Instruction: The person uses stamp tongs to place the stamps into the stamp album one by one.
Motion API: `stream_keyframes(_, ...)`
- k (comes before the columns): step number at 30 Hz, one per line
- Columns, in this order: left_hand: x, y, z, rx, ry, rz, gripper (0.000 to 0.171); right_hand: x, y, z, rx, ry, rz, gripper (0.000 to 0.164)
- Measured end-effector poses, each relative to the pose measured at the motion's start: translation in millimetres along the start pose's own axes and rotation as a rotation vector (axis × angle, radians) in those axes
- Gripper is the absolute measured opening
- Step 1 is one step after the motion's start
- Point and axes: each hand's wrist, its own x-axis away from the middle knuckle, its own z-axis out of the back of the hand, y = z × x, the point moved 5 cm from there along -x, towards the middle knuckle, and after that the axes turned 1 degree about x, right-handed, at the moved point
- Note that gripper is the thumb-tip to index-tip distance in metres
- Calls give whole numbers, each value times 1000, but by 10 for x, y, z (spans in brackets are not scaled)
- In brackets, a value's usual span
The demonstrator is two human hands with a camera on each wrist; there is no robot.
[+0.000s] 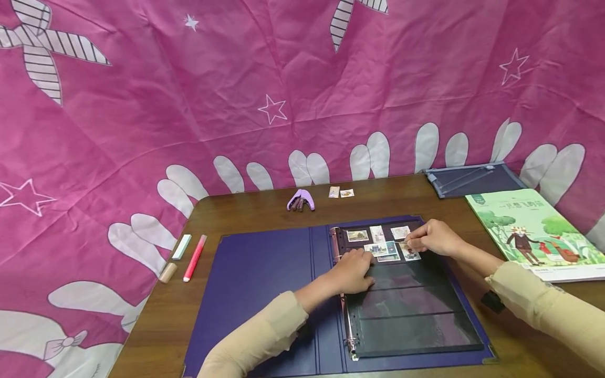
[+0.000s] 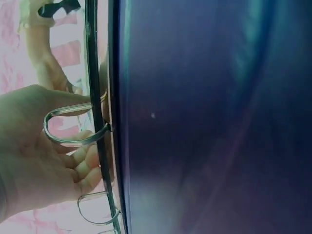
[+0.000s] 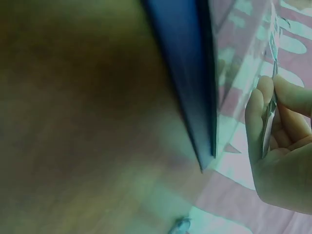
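Note:
My right hand (image 1: 434,239) pinches slim metal tweezers (image 3: 269,119) between thumb and fingers. Their tips reach left to a small stamp (image 1: 376,249), which overlaps another stamp (image 1: 388,258) on the black album page (image 1: 406,299). My left hand (image 1: 351,271) rests on the page's left side near the binder rings (image 2: 73,127), fingers loosely bent, fingertips right by the stamp's lower left edge. More stamps sit in the top rows: a landscape stamp (image 1: 357,235), a pale upright one (image 1: 377,233), one at upper right (image 1: 400,232) and one under the right fingertips (image 1: 411,253).
The album's blue cover (image 1: 260,294) lies spread flat. Behind it are a purple hole punch (image 1: 301,200) and two loose stamps (image 1: 334,192). At left lie a red marker (image 1: 195,259) and an eraser (image 1: 181,247). A picture book (image 1: 534,231) and zip pouch (image 1: 475,179) lie at right.

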Motion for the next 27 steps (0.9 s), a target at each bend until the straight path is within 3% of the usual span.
stream_keyframes(3,-31,-33,23,86,-10,-23,30,21,9,-41,3,-10,4,23)
stream_keyframes(9,-86,-112,90,172,-49,-73,5,8,20,-137,-36,-75,28,20)
stream_keyframes(16,-144,-203,105,289,-80,-66,20,-11,-48,-200,-37,-152,68,17)
stream_keyframes(27,-156,-226,87,339,-95,-71,29,-23,-118,-252,-80,-259,94,18)
